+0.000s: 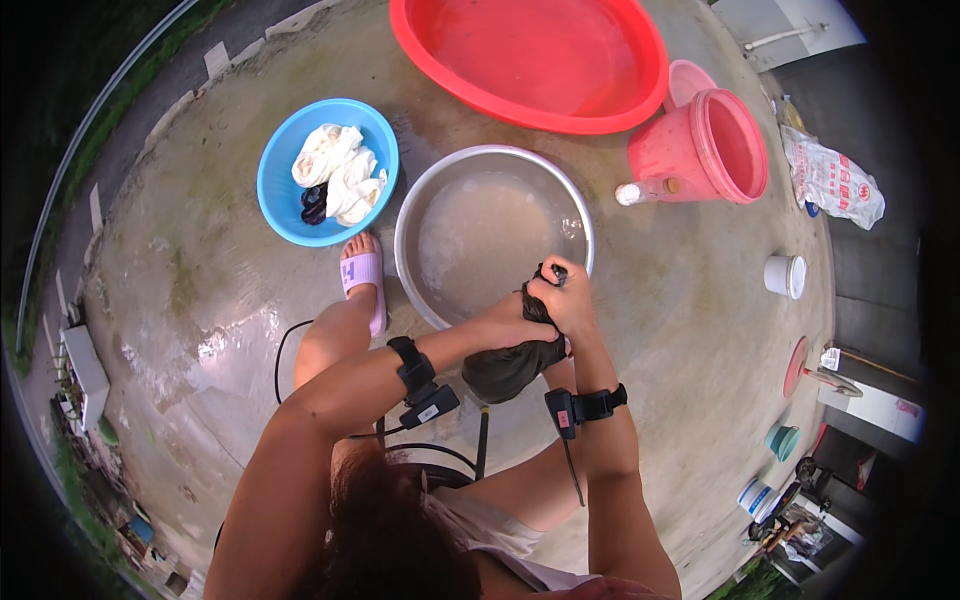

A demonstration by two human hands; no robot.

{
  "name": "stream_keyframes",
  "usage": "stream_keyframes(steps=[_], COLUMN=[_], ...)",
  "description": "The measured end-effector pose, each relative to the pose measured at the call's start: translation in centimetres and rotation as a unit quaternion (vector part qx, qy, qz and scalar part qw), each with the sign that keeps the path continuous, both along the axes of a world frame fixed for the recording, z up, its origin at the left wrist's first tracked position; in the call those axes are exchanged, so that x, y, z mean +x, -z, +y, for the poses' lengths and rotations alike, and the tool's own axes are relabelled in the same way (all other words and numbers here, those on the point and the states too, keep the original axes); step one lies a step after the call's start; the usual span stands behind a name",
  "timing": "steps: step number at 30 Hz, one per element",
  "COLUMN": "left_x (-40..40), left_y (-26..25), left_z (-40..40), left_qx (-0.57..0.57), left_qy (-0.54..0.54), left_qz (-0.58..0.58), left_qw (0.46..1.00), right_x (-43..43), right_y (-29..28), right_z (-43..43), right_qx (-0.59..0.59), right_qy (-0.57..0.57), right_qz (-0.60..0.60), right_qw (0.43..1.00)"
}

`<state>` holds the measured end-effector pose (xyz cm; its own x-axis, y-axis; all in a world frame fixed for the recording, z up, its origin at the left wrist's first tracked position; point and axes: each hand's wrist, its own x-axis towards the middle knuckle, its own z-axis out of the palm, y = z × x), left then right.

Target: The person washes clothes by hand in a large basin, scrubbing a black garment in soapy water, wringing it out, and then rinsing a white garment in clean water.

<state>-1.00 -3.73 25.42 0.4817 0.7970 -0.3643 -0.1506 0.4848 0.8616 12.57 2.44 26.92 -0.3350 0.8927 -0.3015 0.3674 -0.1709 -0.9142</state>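
Note:
A dark, wet, bunched-up cloth (504, 370) is twisted between both hands at the near right rim of a metal basin (480, 225). My left hand (517, 322) grips its middle, with the loose bulk hanging below. Further up, my right hand (564, 294) clenches the narrow twisted end, just over the rim. Cloudy water fills part of the basin. To its left, a blue plastic basin (271, 176) holds white cloths (337, 165) and a small dark cloth (314, 204).
A large red tub (525, 60) of water stands beyond the metal basin. Right of it are a pink bucket (675, 150) and a clear bottle (646, 191) with a white cap. A slippered foot (363, 274) rests beside the blue basin. Further right is a white pail (784, 276).

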Motion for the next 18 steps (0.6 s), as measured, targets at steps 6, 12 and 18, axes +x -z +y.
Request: stream_keyframes(steps=[6, 12, 18], left_x=[0.8, 1.2, 1.3], left_y=[2.4, 3.5, 1.8], left_z=[-1.7, -1.0, -0.9], left_qx=[0.053, 0.062, 0.053], left_qy=[-0.05, -0.021, -0.03], left_qz=[0.107, 0.13, 0.169], left_qw=[0.992, 0.989, 0.984], right_x=[-1.2, -0.7, -1.1], right_y=[2.5, 3.8, 2.0], right_z=[-1.5, -1.0, -0.3], right_qx=[0.095, 0.07, 0.04], right_qy=[0.006, 0.03, 0.075], right_qz=[-0.145, -0.141, -0.086], right_qw=[0.985, 0.987, 0.993])
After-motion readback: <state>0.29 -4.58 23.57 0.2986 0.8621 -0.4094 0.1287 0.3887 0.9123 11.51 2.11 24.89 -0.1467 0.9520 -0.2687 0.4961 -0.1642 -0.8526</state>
